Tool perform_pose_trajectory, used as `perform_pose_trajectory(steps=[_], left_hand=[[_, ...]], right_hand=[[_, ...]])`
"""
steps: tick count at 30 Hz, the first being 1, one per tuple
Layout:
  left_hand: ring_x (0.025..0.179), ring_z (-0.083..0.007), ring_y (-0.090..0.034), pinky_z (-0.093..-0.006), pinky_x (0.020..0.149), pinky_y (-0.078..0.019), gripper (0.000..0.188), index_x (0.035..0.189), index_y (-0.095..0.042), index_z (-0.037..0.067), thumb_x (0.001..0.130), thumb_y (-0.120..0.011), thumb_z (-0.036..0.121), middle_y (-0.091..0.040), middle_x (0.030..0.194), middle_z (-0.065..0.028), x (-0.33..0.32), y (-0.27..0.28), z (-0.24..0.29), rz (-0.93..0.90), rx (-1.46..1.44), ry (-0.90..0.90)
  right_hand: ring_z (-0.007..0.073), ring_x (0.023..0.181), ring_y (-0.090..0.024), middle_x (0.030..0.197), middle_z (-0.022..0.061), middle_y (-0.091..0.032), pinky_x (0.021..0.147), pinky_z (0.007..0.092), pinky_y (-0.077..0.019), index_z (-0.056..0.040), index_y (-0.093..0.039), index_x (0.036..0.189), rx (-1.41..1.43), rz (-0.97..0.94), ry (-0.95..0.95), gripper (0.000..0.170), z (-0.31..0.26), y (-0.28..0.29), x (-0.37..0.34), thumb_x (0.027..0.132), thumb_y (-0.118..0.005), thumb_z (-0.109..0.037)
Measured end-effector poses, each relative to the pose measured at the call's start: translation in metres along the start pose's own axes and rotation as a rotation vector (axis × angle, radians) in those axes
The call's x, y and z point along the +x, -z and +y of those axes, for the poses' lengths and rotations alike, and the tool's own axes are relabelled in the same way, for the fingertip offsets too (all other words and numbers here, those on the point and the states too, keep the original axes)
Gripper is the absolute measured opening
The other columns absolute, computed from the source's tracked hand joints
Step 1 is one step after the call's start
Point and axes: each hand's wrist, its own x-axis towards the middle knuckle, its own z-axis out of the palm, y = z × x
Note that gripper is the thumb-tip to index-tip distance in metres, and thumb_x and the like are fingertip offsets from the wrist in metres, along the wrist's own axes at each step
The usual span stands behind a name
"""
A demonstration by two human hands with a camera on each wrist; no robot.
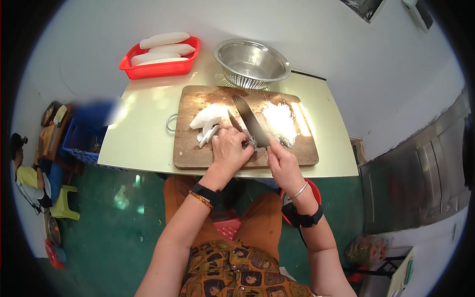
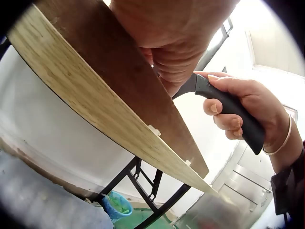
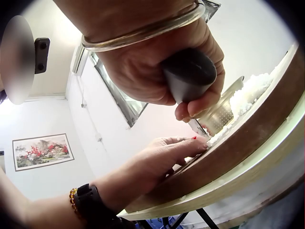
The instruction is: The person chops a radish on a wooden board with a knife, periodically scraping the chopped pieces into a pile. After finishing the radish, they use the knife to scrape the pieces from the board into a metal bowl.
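On the wooden cutting board [image 1: 198, 153], my left hand [image 1: 230, 148] holds small white pieces [image 1: 259, 151] down with bent fingers beside the blade. My right hand [image 1: 284, 166] grips a dark-bladed knife [image 1: 250, 119], its black handle [image 2: 231, 107] showing in the left wrist view. Larger white slices [image 1: 208, 118] lie to the left, and a heap of finely cut white bits [image 1: 281, 123] to the right. The right wrist view has my left hand [image 3: 152, 160] low on the board, below my right hand [image 3: 143, 67]. Its fingertips are partly hidden there.
At the table's back stand a red basket [image 1: 158, 71] of long white pieces and a metal bowl [image 1: 252, 59] over a perforated one. A metal ring handle [image 1: 171, 122] juts from the board's left side. A red container [image 1: 312, 190] is below the table's front edge.
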Motion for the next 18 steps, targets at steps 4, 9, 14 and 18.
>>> perform_pose_trajectory(steps=[4, 9, 14, 18], left_hand=[[0.093, -0.0264, -0.057, -0.044, 0.078, -0.042, 0.015, 0.078, -0.073, 0.012, 0.072, -0.072, 0.026, -0.063, 0.085, -0.0029, -0.001, 0.005, 0.0, 0.013, -0.062, -0.01], [0.087, -0.0246, -0.058, -0.0403, 0.075, -0.0422, 0.012, 0.077, -0.075, 0.013, 0.072, -0.075, 0.024, -0.064, 0.083, -0.0014, -0.001, 0.002, -0.004, 0.065, -0.059, -0.028], [0.09, -0.0246, -0.057, -0.0418, 0.077, -0.0418, 0.01, 0.075, -0.075, 0.012, 0.072, -0.071, 0.02, -0.064, 0.084, -0.003, -0.003, 0.004, -0.002, 0.035, -0.095, 0.006], [0.09, -0.0256, -0.057, -0.042, 0.077, -0.0421, 0.009, 0.073, -0.074, 0.011, 0.07, -0.071, 0.02, -0.064, 0.084, -0.0035, -0.002, 0.001, -0.006, 0.05, -0.126, 0.0]], right_hand=[[0.0459, 0.088, -0.063, 0.093, 0.0318, -0.062, 0.074, 0.0467, -0.0505, -0.0037, -0.051, 0.136, -0.001, -0.056, -0.053, 0.04, -0.003, 0.003, 0.005, 0.097, -0.051, -0.01], [0.0462, 0.089, -0.063, 0.091, 0.0308, -0.063, 0.073, 0.0481, -0.0505, -0.0039, -0.05, 0.136, 0.011, -0.028, 0.02, 0.04, -0.012, 0.002, 0.008, 0.096, -0.051, -0.01], [0.0464, 0.088, -0.063, 0.092, 0.0301, -0.063, 0.073, 0.0493, -0.0502, -0.0041, -0.051, 0.134, -0.06, -0.097, -0.023, 0.039, -0.008, -0.003, 0.017, 0.096, -0.052, -0.012], [0.0461, 0.087, -0.063, 0.091, 0.0298, -0.063, 0.073, 0.0495, -0.0502, -0.0046, -0.051, 0.134, -0.039, -0.086, -0.006, 0.039, -0.004, 0.002, 0.019, 0.096, -0.052, -0.012]])
